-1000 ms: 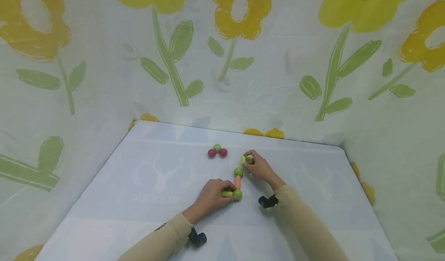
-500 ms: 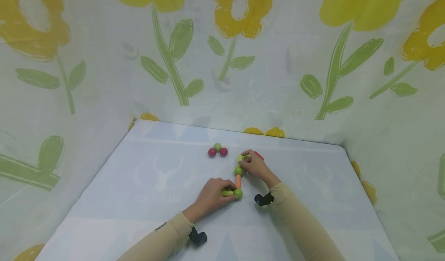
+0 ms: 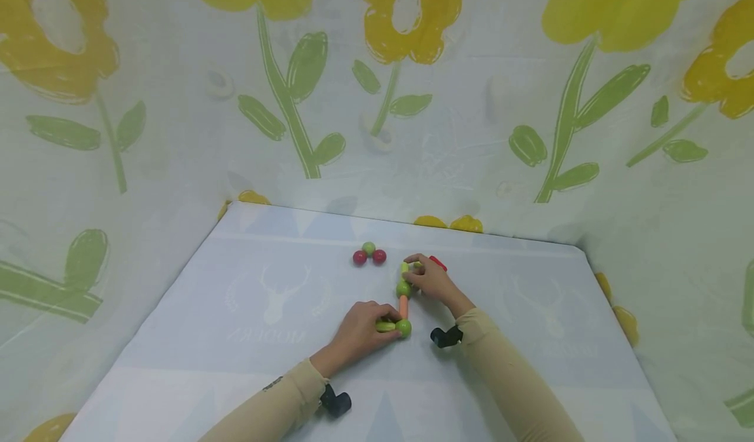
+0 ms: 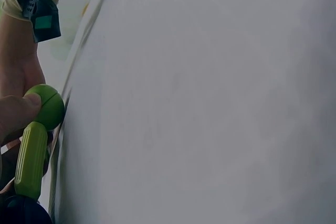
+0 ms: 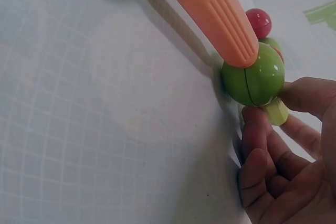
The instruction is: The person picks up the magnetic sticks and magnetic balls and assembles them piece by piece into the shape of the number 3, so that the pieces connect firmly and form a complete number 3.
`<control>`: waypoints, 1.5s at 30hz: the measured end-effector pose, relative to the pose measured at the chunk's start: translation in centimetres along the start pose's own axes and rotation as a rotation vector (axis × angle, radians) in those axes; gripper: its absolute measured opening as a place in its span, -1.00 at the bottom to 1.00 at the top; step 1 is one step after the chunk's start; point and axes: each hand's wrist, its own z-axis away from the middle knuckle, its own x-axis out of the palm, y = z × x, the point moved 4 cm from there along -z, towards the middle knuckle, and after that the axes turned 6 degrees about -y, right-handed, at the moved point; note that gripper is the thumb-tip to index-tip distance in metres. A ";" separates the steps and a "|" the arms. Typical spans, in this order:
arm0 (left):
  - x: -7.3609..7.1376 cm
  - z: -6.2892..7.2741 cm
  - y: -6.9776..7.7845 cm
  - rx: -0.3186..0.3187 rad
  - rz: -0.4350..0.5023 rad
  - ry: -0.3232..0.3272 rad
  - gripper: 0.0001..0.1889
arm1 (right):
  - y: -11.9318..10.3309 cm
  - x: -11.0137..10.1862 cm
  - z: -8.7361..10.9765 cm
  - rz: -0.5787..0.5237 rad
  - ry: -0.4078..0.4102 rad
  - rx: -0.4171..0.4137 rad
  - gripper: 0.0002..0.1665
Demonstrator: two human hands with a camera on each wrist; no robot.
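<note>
Left hand (image 3: 366,325), angled toward two o'clock, grips green plastic ball (image 3: 404,328); right hand (image 3: 434,279), toward ten-thirty, pinches yellow-green plastic rod (image 3: 404,269).

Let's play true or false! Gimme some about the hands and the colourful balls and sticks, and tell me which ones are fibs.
1. The orange stick reaches between the near green ball and the far green ball. True.
2. The left hand holds a red ball. False: it holds the near green ball.
3. Two red balls and another green ball sit together, away from both hands. True.
4. Both sleeves are black. False: they are beige.
5. The right hand pinches a yellow-green stick beside the far green ball. True.
</note>
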 end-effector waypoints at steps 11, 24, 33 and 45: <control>-0.1 0.0 0.1 0.000 0.001 -0.003 -0.78 | -0.3 -0.4 0.1 0.007 0.035 -0.014 -0.54; -0.2 0.0 0.1 -0.002 0.010 -0.010 -0.78 | -1.2 -1.4 -1.2 0.132 0.132 -0.053 -0.62; 0.0 0.1 0.2 0.006 0.008 -0.006 -0.78 | -3.0 -0.9 -2.3 0.161 0.092 -0.108 -0.55; -0.2 0.1 0.1 0.020 -0.005 0.007 -0.78 | -4.7 0.5 -3.3 0.161 0.060 -0.105 -0.53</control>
